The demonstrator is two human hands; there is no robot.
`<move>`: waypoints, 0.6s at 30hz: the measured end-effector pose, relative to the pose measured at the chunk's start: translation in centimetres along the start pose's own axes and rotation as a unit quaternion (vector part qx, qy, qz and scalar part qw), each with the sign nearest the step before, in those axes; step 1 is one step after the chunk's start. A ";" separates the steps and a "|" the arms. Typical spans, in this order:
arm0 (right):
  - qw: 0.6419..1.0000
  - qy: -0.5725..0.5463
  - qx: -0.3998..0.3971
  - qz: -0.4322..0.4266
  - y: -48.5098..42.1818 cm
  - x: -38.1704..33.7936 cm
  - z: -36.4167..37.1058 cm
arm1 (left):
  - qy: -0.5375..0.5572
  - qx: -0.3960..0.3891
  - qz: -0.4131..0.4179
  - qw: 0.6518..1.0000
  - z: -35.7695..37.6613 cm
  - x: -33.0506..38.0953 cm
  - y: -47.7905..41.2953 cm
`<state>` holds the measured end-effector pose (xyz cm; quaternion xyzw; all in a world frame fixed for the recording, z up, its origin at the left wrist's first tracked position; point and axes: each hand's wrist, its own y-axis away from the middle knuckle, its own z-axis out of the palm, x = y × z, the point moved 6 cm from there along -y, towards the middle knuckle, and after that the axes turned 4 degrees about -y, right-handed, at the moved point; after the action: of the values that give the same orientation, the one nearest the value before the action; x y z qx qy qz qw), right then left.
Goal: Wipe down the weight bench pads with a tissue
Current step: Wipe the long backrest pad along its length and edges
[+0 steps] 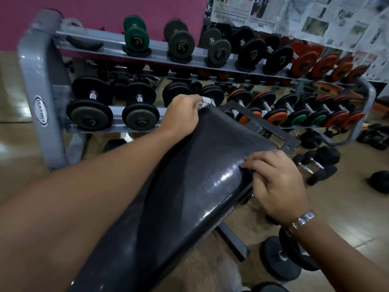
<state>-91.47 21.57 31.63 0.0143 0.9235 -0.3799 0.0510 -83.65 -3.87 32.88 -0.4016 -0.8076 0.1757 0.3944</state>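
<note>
A long black bench pad (pixel 200 175) runs from the bottom left toward the middle of the head view, its surface glossy. My left hand (pixel 182 115) reaches to the pad's far left corner and holds a crumpled white tissue (pixel 205 102) against that edge. My right hand (pixel 277 182), with a metal watch on the wrist, grips the pad's right edge, its fingers curled over the side.
A grey two-tier dumbbell rack (pixel 40 85) full of dumbbells stands right behind the bench. Loose dumbbells (pixel 315 163) lie on the wooden floor at the right, and another pair (pixel 282 256) sits under my right wrist. The bench's black steel frame (pixel 280 140) sticks out beyond the pad.
</note>
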 end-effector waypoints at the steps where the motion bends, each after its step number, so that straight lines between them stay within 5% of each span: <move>1: 1.000 -0.002 0.004 -0.001 0.1 0.0 0.1 | 0.001 -0.010 -0.012 1.000 0.6 -0.1 -0.6; 10: 0.998 -0.047 0.046 -0.019 -0.2 0.7 -0.1 | 0.011 -0.052 -0.089 0.995 3.2 -0.6 -2.4; 18: 0.998 0.003 0.050 0.030 -1.7 1.9 0.0 | -0.012 -0.057 -0.029 0.998 3.5 2.5 0.0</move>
<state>-93.43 20.37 32.64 0.0458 0.9028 -0.4236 0.0590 -87.31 -1.76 31.89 -0.3974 -0.8325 0.1225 0.3661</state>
